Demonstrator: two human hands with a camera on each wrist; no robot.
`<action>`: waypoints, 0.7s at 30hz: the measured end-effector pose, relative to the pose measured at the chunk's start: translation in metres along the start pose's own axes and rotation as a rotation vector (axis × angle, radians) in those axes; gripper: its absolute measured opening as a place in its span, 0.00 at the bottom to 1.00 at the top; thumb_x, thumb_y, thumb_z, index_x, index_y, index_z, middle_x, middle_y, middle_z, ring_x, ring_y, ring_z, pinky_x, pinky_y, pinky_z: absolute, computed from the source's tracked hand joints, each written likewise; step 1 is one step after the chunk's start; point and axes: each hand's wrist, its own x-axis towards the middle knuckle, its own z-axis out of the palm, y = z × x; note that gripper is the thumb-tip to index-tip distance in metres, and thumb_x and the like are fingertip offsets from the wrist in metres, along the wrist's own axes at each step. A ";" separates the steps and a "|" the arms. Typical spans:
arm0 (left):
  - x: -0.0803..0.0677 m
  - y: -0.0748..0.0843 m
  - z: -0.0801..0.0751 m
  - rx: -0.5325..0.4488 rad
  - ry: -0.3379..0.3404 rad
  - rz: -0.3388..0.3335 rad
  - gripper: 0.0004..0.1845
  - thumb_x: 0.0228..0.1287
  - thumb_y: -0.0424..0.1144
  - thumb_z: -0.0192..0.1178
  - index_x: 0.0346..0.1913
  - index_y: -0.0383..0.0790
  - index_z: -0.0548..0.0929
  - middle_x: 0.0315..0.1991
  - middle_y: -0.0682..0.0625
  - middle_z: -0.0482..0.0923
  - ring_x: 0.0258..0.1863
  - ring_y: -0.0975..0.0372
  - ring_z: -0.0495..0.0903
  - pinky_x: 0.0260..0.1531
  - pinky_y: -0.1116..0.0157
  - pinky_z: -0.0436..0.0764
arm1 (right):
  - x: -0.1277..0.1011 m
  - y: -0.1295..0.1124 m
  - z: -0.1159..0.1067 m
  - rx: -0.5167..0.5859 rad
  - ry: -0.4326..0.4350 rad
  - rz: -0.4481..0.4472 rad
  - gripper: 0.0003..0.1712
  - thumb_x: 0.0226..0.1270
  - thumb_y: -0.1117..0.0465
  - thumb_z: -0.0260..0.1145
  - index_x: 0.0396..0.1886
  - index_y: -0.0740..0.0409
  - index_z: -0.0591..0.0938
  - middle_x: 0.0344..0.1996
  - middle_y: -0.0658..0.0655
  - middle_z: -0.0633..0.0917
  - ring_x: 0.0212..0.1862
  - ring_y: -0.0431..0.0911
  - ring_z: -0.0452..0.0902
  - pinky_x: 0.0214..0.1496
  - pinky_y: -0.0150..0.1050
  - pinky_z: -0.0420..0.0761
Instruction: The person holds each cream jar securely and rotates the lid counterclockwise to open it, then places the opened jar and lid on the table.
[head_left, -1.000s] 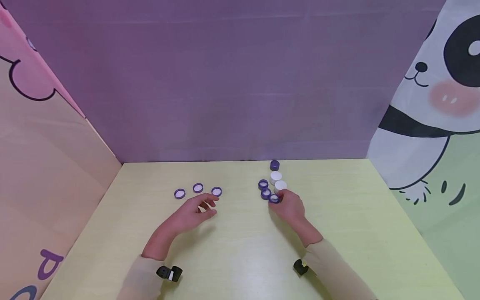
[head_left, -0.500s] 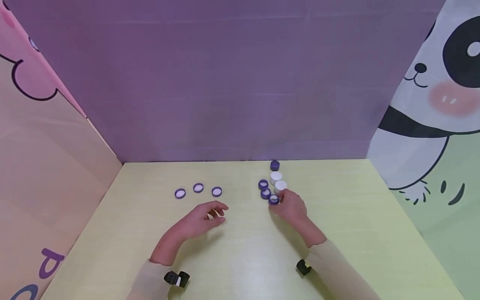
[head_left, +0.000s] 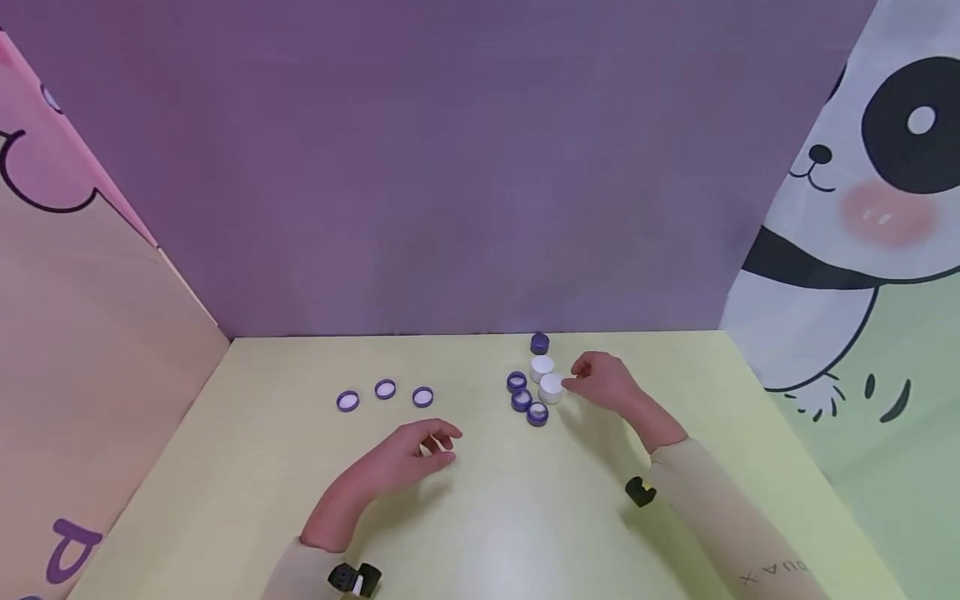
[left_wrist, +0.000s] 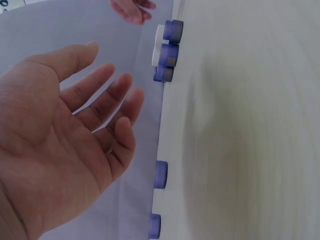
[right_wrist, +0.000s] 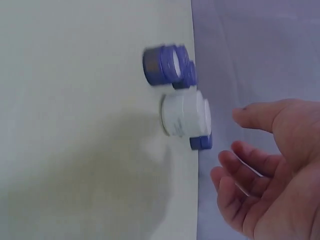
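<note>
Up near the back edge of the yellow table (head_left: 487,517), the right hand (head_left: 603,383) hovers with loosely spread fingers, holding nothing, just beside the nearer white jar (head_left: 551,387). Three purple lids (head_left: 522,398) crowd the jar's left. The left hand (head_left: 408,454) is relaxed, palm empty, with bare tabletop around it. Both wrist views are blurred; contact cannot be told.
</note>
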 end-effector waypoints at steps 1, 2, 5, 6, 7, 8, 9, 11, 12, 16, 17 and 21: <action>-0.003 0.000 0.002 -0.003 -0.003 -0.013 0.17 0.70 0.45 0.59 0.58 0.43 0.78 0.42 0.56 0.77 0.45 0.59 0.76 0.40 0.61 0.77 | 0.007 0.002 0.002 0.006 -0.008 0.008 0.17 0.61 0.55 0.70 0.41 0.64 0.81 0.34 0.56 0.82 0.35 0.48 0.75 0.36 0.41 0.75; -0.005 -0.001 0.004 -0.007 -0.004 -0.020 0.17 0.70 0.45 0.59 0.58 0.43 0.78 0.43 0.56 0.76 0.45 0.59 0.76 0.40 0.61 0.77 | 0.014 0.003 0.003 0.011 -0.011 0.015 0.17 0.61 0.55 0.69 0.42 0.64 0.81 0.35 0.56 0.82 0.36 0.48 0.75 0.37 0.41 0.75; -0.008 0.000 0.007 -0.021 0.006 -0.017 0.17 0.70 0.43 0.59 0.58 0.42 0.78 0.42 0.56 0.77 0.44 0.59 0.76 0.40 0.61 0.77 | 0.037 0.007 0.006 0.051 -0.017 0.039 0.19 0.62 0.56 0.68 0.46 0.65 0.80 0.39 0.59 0.82 0.40 0.50 0.76 0.41 0.42 0.76; -0.009 0.000 0.008 -0.023 0.014 -0.015 0.16 0.70 0.43 0.59 0.57 0.42 0.78 0.42 0.55 0.77 0.44 0.58 0.76 0.40 0.61 0.77 | 0.044 0.009 0.006 0.067 -0.023 0.040 0.21 0.62 0.56 0.68 0.49 0.66 0.80 0.41 0.60 0.82 0.41 0.51 0.76 0.42 0.43 0.76; -0.010 0.001 0.008 -0.025 0.016 -0.016 0.16 0.70 0.42 0.59 0.57 0.42 0.78 0.42 0.55 0.77 0.44 0.58 0.76 0.40 0.62 0.77 | 0.052 0.011 0.007 0.082 -0.030 0.042 0.22 0.63 0.57 0.68 0.51 0.67 0.79 0.42 0.61 0.82 0.43 0.52 0.76 0.44 0.43 0.76; -0.010 0.001 0.009 -0.026 0.016 -0.017 0.16 0.70 0.41 0.59 0.57 0.41 0.78 0.41 0.55 0.77 0.43 0.58 0.76 0.39 0.62 0.78 | 0.058 0.013 0.008 0.098 -0.038 0.044 0.23 0.63 0.58 0.68 0.53 0.67 0.78 0.43 0.62 0.82 0.44 0.53 0.76 0.45 0.43 0.76; -0.011 0.002 0.010 -0.027 0.015 -0.018 0.16 0.70 0.40 0.59 0.57 0.41 0.78 0.41 0.55 0.77 0.43 0.58 0.77 0.39 0.62 0.78 | 0.064 0.016 0.009 0.113 -0.050 0.042 0.24 0.63 0.59 0.68 0.55 0.68 0.77 0.44 0.63 0.81 0.44 0.53 0.76 0.45 0.43 0.76; -0.012 0.003 0.011 -0.033 0.008 -0.024 0.16 0.70 0.40 0.58 0.57 0.40 0.78 0.41 0.55 0.77 0.43 0.58 0.76 0.38 0.63 0.78 | 0.075 0.022 0.012 0.127 -0.062 0.027 0.25 0.61 0.62 0.69 0.56 0.69 0.76 0.44 0.64 0.81 0.45 0.54 0.76 0.46 0.43 0.77; -0.012 0.003 0.012 -0.037 0.002 -0.027 0.16 0.71 0.40 0.58 0.57 0.40 0.78 0.41 0.55 0.77 0.43 0.57 0.76 0.38 0.63 0.78 | 0.080 0.025 0.013 0.127 -0.065 0.013 0.25 0.60 0.63 0.69 0.56 0.69 0.76 0.43 0.64 0.81 0.44 0.54 0.77 0.45 0.42 0.77; -0.014 0.004 0.014 -0.056 -0.020 -0.038 0.16 0.71 0.42 0.58 0.57 0.41 0.78 0.41 0.54 0.78 0.43 0.57 0.76 0.39 0.63 0.78 | 0.094 0.036 0.019 0.139 -0.080 -0.050 0.27 0.55 0.66 0.72 0.55 0.69 0.77 0.42 0.64 0.82 0.45 0.54 0.77 0.43 0.40 0.77; -0.015 0.004 0.015 -0.060 -0.024 -0.035 0.16 0.71 0.42 0.58 0.57 0.41 0.78 0.41 0.54 0.78 0.43 0.57 0.76 0.39 0.63 0.78 | 0.097 0.038 0.019 0.136 -0.089 -0.065 0.27 0.55 0.67 0.72 0.55 0.68 0.77 0.41 0.64 0.82 0.45 0.54 0.77 0.43 0.40 0.77; -0.018 0.004 0.018 -0.072 -0.025 -0.034 0.16 0.71 0.44 0.58 0.57 0.42 0.78 0.41 0.54 0.78 0.44 0.58 0.76 0.40 0.63 0.77 | 0.104 0.037 0.020 0.098 -0.140 -0.137 0.29 0.53 0.68 0.71 0.57 0.66 0.77 0.43 0.64 0.82 0.47 0.55 0.76 0.44 0.41 0.78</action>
